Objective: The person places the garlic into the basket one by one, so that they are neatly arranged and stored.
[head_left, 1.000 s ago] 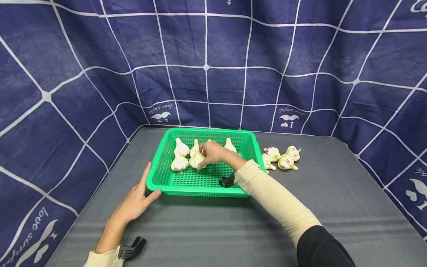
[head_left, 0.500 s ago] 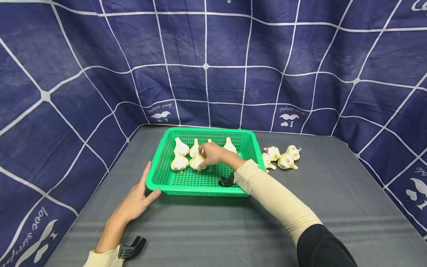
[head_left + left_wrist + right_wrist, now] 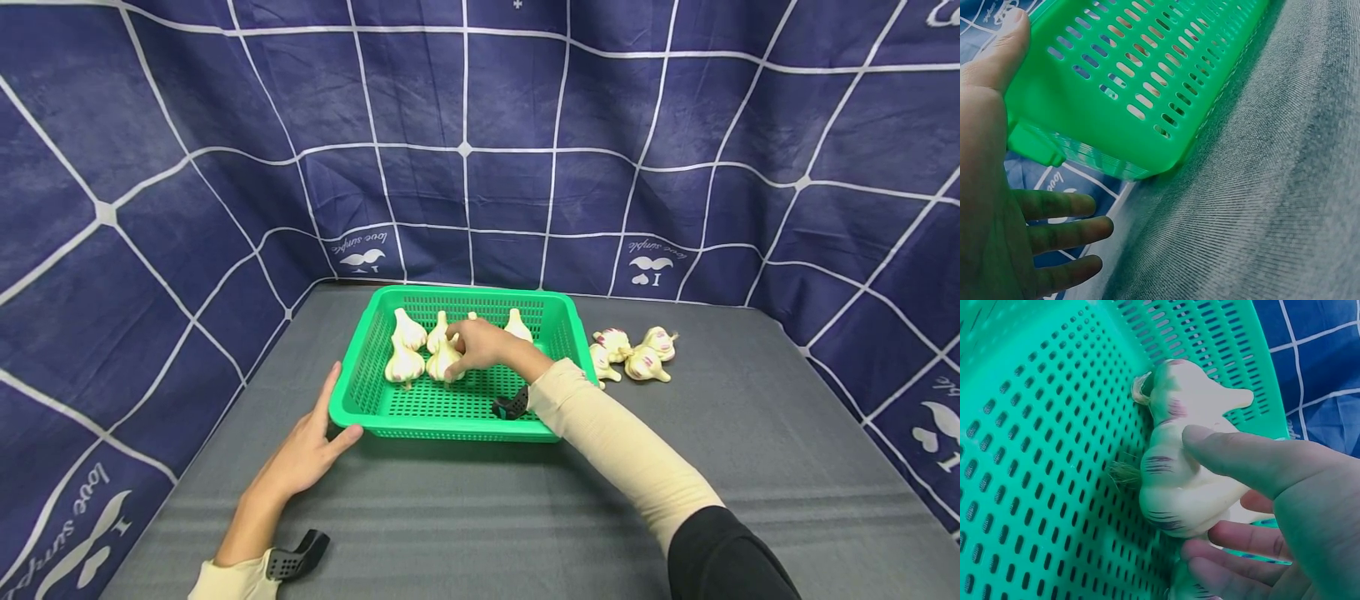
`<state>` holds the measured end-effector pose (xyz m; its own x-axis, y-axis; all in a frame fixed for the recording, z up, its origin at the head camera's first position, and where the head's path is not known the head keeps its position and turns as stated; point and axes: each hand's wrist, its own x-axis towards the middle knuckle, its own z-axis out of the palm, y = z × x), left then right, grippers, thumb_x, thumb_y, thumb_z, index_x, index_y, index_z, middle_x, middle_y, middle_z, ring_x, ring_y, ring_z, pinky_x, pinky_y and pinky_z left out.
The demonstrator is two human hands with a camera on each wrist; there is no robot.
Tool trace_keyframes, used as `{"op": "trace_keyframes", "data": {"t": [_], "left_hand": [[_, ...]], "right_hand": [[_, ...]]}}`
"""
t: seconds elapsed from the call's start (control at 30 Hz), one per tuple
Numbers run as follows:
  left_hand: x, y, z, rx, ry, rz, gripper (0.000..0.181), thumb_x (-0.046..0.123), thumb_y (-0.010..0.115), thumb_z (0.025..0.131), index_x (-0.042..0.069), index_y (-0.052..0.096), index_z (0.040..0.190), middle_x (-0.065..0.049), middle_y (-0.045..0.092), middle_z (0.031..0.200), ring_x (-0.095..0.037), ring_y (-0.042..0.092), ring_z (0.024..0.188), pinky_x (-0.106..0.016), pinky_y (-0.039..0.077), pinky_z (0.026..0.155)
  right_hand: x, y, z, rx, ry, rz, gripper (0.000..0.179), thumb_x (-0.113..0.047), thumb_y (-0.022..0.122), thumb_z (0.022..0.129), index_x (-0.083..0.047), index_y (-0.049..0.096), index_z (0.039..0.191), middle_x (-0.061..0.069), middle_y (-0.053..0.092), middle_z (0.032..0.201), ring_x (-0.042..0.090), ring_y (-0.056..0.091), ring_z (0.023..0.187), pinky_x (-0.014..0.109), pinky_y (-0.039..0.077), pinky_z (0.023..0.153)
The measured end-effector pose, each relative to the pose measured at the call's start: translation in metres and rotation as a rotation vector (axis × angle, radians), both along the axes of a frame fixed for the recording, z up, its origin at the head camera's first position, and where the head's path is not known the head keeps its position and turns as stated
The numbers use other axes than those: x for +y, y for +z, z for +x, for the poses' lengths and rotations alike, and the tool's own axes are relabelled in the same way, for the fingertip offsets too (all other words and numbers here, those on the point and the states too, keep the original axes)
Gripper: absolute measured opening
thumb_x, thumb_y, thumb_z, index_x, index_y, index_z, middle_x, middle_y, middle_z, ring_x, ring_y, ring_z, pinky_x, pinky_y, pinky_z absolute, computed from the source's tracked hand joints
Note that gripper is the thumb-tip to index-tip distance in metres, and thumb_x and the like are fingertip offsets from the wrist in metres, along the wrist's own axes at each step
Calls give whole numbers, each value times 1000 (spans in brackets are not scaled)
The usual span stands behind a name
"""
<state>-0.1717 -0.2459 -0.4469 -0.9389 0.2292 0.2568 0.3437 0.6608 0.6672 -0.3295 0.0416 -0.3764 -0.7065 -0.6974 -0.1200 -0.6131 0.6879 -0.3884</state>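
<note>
Garlic bulbs with purple streaks lie in a green plastic basket [image 3: 450, 428] in the head view. My right hand [image 3: 483, 343] reaches inside it and grips one garlic bulb [image 3: 441, 365] in the front row. In the right wrist view the thumb lies on this bulb [image 3: 1169, 487] and the fingers curl at its far side; another bulb [image 3: 1179, 387] sits right beside it. At the basket's near left corner is my left hand [image 3: 303, 454], fingers straight. Its thumb [image 3: 1013, 40] touches the rim in the left wrist view, the other fingers spread below.
Several more garlic bulbs [image 3: 645, 364] lie on the grey cloth just right of the basket. Two bulbs [image 3: 405, 363] stand at the basket's left side, and one [image 3: 517, 325] near its back right. A blue curtain [image 3: 510, 200] with white lines hangs behind and at the sides.
</note>
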Motion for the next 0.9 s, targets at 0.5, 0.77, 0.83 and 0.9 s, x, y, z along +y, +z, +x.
{"op": "trace_keyframes", "data": {"t": [0.5, 0.77, 0.83, 0.9], "left_hand": [[3, 1, -1, -11, -18, 11, 96, 31, 65, 96, 28, -6, 160, -31, 27, 154, -51, 34, 136, -67, 30, 103], [1, 0, -1, -12, -15, 21, 97, 29, 66, 96, 25, -6, 160, -32, 24, 155, -53, 32, 136, -68, 28, 103], [0, 0, -1, -13, -12, 20, 97, 29, 66, 96, 26, -6, 160, -31, 23, 156, -53, 31, 136, -68, 29, 103], [0, 0, -1, -9, -11, 20, 97, 29, 66, 96, 27, -6, 160, -31, 23, 156, -53, 31, 136, -68, 29, 103]], "right_hand": [[12, 18, -2, -47, -113, -75, 69, -37, 79, 85, -4, 52, 140, 13, 68, 114, 22, 67, 97, 41, 44, 101], [28, 38, -1, -43, -132, -108, 67, -37, 74, 89, -4, 51, 142, 17, 66, 121, 27, 65, 104, 42, 50, 92], [32, 42, 0, -41, -132, -111, 66, -37, 73, 90, -5, 51, 142, 17, 66, 120, 26, 65, 104, 40, 51, 90], [37, 45, 2, -43, -132, -112, 65, -38, 72, 90, -6, 51, 142, 16, 65, 121, 25, 65, 102, 39, 51, 88]]}}
